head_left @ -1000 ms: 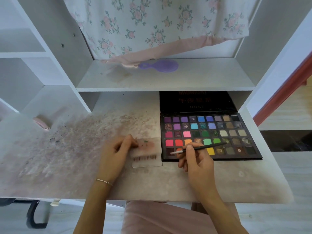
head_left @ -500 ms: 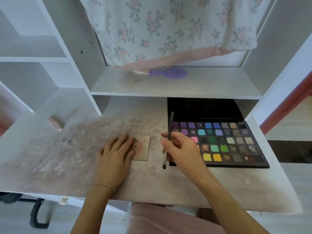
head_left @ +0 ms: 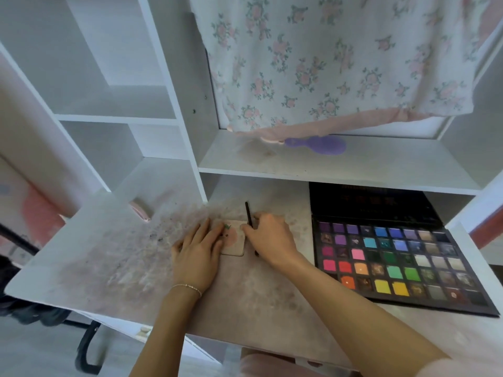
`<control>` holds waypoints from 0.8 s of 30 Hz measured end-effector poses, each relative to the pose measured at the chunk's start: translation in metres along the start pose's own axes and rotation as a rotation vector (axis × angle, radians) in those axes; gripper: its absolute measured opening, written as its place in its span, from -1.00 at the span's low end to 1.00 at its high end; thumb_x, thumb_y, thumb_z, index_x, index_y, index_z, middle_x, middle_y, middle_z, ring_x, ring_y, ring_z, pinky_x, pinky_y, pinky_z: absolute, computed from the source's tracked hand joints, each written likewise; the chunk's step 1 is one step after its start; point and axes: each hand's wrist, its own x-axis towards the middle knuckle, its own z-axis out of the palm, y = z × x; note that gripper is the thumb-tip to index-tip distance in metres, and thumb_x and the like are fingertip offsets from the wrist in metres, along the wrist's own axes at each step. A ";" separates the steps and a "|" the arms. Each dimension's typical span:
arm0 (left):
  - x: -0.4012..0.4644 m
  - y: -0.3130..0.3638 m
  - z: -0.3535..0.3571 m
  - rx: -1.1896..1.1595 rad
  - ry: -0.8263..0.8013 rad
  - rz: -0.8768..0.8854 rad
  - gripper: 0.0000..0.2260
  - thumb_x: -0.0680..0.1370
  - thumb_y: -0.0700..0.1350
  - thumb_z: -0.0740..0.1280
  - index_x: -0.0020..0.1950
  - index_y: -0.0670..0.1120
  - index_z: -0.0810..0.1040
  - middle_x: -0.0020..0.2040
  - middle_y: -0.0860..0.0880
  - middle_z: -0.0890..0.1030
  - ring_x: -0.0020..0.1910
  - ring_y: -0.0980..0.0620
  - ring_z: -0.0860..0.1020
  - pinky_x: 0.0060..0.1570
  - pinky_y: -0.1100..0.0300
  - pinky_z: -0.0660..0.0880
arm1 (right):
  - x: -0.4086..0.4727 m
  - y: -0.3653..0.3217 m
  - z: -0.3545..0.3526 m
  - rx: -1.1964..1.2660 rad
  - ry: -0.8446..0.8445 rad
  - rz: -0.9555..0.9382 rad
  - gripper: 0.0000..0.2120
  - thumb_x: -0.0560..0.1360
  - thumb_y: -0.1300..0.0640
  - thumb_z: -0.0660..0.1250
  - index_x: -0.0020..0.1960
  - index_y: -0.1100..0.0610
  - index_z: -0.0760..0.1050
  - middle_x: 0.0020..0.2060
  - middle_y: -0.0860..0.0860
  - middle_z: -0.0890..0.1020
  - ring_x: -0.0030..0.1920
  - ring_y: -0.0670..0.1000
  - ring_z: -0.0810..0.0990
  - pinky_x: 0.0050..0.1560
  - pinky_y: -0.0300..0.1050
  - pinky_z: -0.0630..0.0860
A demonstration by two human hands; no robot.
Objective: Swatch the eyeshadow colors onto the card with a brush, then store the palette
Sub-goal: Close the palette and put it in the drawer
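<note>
White shelving frames a dusty, powder-smeared desk (head_left: 114,268), with a floral cloth (head_left: 326,63) hanging over the upper opening and a purple hairbrush (head_left: 318,144) lying on the shelf beneath it. On the desk, the card (head_left: 235,242) lies flat near the middle, already marked with a pinkish patch and a small green stroke near its top edge. The left hand (head_left: 197,253) lies across the card's left side, fingers straight and pressing it to the surface. The right hand (head_left: 268,238) hovers at the card's right edge, its fingers curled round a dark brush (head_left: 248,212) held nearly upright; the handle sticks up past the knuckles (the bristle end is hidden behind the hand, so whether it touches the card cannot be told).

This looks like the swatching step, with colour being laid onto the card. The eyeshadow palette (head_left: 394,257) sits open well to the right, its lid propped back under the shelf, so storing it is not yet begun. The next move probably calls for a short, light stroke on a bare part of the card, while the left hand keeps it from sliding. After that, the brush would need reloading from a fresh pan.
</note>
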 end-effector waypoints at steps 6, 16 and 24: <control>-0.002 0.002 0.001 -0.086 0.131 -0.017 -0.70 0.57 -0.04 0.24 0.29 0.03 0.49 0.30 -0.07 0.47 0.27 -0.14 0.39 0.21 -0.01 0.21 | -0.012 0.025 -0.021 -0.025 0.071 -0.172 -0.60 0.55 0.07 0.18 0.37 0.11 0.32 0.24 0.10 0.46 0.24 0.09 0.40 0.23 -0.09 0.30; -0.003 0.011 0.001 -0.103 0.158 -0.063 -0.75 0.58 -0.11 0.22 0.23 -0.06 0.54 0.25 -0.09 0.52 0.27 -0.17 0.40 0.25 -0.05 0.21 | -0.018 0.110 -0.091 -0.577 0.077 0.006 -0.52 0.57 -0.13 0.01 0.44 0.01 0.20 0.42 0.07 0.26 0.40 0.11 0.16 0.40 0.10 0.04; -0.008 0.011 -0.003 -0.070 0.115 -0.020 -0.67 0.58 -0.01 0.19 0.32 -0.01 0.45 0.35 -0.02 0.44 0.34 -0.09 0.35 0.31 -0.04 0.18 | -0.043 0.100 -0.082 -0.643 -0.067 -0.087 -0.48 0.54 -0.24 -0.09 0.43 -0.09 0.19 0.42 0.00 0.23 0.37 0.06 0.11 0.30 0.03 0.13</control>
